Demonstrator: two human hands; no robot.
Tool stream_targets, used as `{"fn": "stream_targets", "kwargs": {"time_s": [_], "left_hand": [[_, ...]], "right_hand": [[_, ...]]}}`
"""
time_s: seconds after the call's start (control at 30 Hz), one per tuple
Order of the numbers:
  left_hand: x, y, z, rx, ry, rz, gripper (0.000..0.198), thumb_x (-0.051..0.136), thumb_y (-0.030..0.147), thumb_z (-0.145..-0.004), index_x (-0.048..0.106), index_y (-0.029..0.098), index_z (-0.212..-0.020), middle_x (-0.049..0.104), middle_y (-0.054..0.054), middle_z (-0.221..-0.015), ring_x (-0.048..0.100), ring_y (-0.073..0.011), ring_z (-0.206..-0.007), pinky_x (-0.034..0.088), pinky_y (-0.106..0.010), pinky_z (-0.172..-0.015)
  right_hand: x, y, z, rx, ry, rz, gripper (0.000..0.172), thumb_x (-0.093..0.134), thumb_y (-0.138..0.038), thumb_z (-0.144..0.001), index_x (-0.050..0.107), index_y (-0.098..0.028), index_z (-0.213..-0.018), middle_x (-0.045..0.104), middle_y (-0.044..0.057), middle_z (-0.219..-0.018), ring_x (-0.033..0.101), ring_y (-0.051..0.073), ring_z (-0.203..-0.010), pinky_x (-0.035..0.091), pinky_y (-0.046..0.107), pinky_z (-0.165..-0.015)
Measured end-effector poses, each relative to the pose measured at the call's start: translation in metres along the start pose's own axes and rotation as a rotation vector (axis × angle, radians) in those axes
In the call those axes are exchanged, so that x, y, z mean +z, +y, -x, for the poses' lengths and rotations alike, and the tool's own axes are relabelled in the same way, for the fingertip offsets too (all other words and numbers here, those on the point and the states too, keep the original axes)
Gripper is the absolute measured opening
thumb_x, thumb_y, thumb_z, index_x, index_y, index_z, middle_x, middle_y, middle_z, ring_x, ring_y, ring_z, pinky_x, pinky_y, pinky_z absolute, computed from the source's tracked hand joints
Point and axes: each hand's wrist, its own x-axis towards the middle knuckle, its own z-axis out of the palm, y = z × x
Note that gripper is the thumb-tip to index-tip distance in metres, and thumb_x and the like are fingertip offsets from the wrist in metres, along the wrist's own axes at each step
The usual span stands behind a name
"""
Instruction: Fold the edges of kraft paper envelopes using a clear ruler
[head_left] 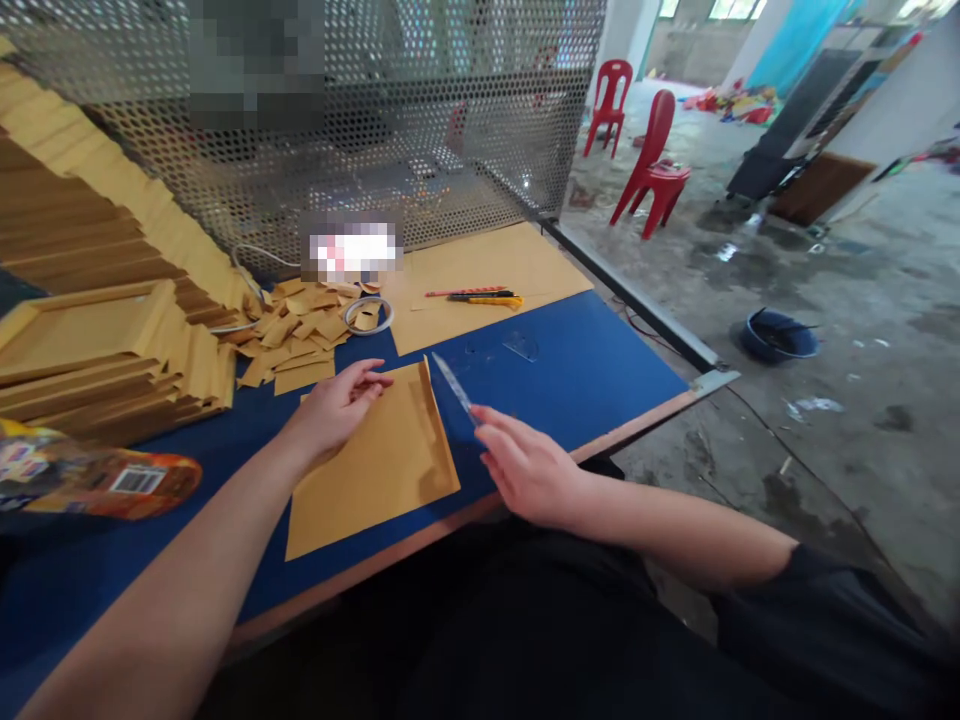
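Observation:
A brown paper sheet (367, 460) lies on the blue tabletop, its right edge folded up into a narrow strip. Over its upper left part is my left hand (345, 400), fingers loosely bent and apart, holding nothing; whether it touches the paper I cannot tell. To the right of the sheet, my right hand (529, 465) grips one end of a clear ruler (452, 385), which points up and left beside the folded edge. Past the ruler, a clear set square (521, 346) lies flat on the table.
Folded brown paper pieces (112, 350) are stacked at the left, near an orange-labelled packet (97, 475). Small paper scraps (300, 330) and a tape roll (369, 316) lie behind the sheet. Pens and a yellow cutter (510, 301) rest on a larger paper (487, 265) before a perforated metal screen (450, 120).

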Motion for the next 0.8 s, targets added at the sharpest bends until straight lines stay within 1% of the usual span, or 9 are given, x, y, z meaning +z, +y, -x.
{"fn": "stream_targets", "kwargs": {"time_s": [0.1,0.2,0.3,0.37,0.43,0.5,0.63,0.7,0.8], "left_hand": [[0.001,0.019,-0.007,0.098,-0.010,-0.297,0.069,0.054,0.050,-0.097,0.053,0.020,-0.159,0.082,-0.012,-0.124,0.079,-0.0308,-0.102,0.061,-0.044,-0.092],[0.010,0.037,-0.010,0.196,-0.002,-0.626,0.070,0.048,0.045,-0.102,0.045,0.023,-0.168,0.080,-0.015,-0.122,0.078,-0.0380,-0.104,0.058,-0.046,-0.082],[0.021,0.042,-0.009,0.339,-0.027,-0.746,0.062,0.037,0.031,-0.106,0.052,0.028,-0.166,0.077,-0.015,-0.124,0.077,-0.0357,-0.103,0.056,-0.043,-0.077],[0.025,0.038,-0.009,0.414,-0.022,-0.724,0.058,0.038,0.025,-0.105,0.065,0.029,-0.156,0.077,-0.014,-0.124,0.076,-0.0327,-0.104,0.055,-0.041,-0.077],[0.027,0.029,-0.010,0.446,0.014,-0.665,0.053,0.042,0.026,-0.104,0.074,0.029,-0.146,0.077,-0.012,-0.120,0.075,-0.0307,-0.103,0.054,-0.039,-0.077],[0.027,0.020,-0.013,0.453,0.038,-0.578,0.051,0.044,0.028,-0.103,0.077,0.030,-0.142,0.076,-0.011,-0.115,0.073,-0.0282,-0.100,0.054,-0.037,-0.079],[0.025,0.007,-0.020,0.474,0.005,-0.400,0.050,0.043,0.030,-0.103,0.079,0.030,-0.139,0.070,-0.009,-0.106,0.068,-0.0249,-0.097,0.054,-0.036,-0.084],[0.024,0.003,-0.022,0.490,-0.015,-0.354,0.050,0.041,0.033,-0.105,0.081,0.027,-0.135,0.067,-0.009,-0.102,0.066,-0.0251,-0.095,0.054,-0.038,-0.087],[0.024,0.000,-0.023,0.496,-0.021,-0.327,0.051,0.040,0.034,-0.106,0.083,0.026,-0.131,0.066,-0.009,-0.101,0.064,-0.0263,-0.095,0.054,-0.044,-0.092]], "right_hand": [[0.015,0.018,-0.010,0.120,-0.128,-0.062,0.030,0.043,-0.019,-0.114,0.058,-0.011,-0.139,0.063,0.026,-0.153,0.071,0.028,-0.137,0.066,0.040,-0.107],[0.033,0.018,-0.021,0.129,-0.301,-0.127,0.033,0.052,-0.029,-0.115,0.056,-0.012,-0.143,0.055,0.028,-0.160,0.070,0.030,-0.139,0.066,0.040,-0.105],[0.041,0.011,-0.029,0.048,-0.395,-0.133,0.056,0.065,-0.051,-0.109,0.056,-0.007,-0.142,0.054,0.033,-0.159,0.065,0.036,-0.145,0.061,0.046,-0.114],[0.042,0.007,-0.033,-0.023,-0.428,-0.115,0.072,0.066,-0.064,-0.104,0.057,-0.003,-0.140,0.055,0.036,-0.156,0.060,0.041,-0.149,0.053,0.054,-0.124],[0.040,0.006,-0.036,-0.082,-0.458,-0.106,0.078,0.063,-0.069,-0.104,0.057,0.000,-0.140,0.054,0.038,-0.156,0.055,0.043,-0.153,0.046,0.058,-0.129],[0.040,0.007,-0.039,-0.110,-0.489,-0.107,0.072,0.061,-0.062,-0.108,0.056,0.001,-0.143,0.053,0.037,-0.158,0.054,0.041,-0.155,0.044,0.056,-0.130],[0.042,0.009,-0.046,-0.127,-0.550,-0.076,0.046,0.058,-0.033,-0.113,0.057,0.002,-0.142,0.054,0.035,-0.161,0.058,0.035,-0.152,0.047,0.048,-0.129],[0.045,0.010,-0.047,-0.155,-0.567,-0.055,0.043,0.060,-0.029,-0.111,0.060,0.002,-0.140,0.054,0.034,-0.162,0.058,0.035,-0.152,0.046,0.048,-0.130],[0.047,0.010,-0.047,-0.185,-0.571,-0.050,0.049,0.063,-0.038,-0.111,0.061,0.002,-0.141,0.056,0.033,-0.162,0.058,0.036,-0.152,0.045,0.049,-0.131]]}}
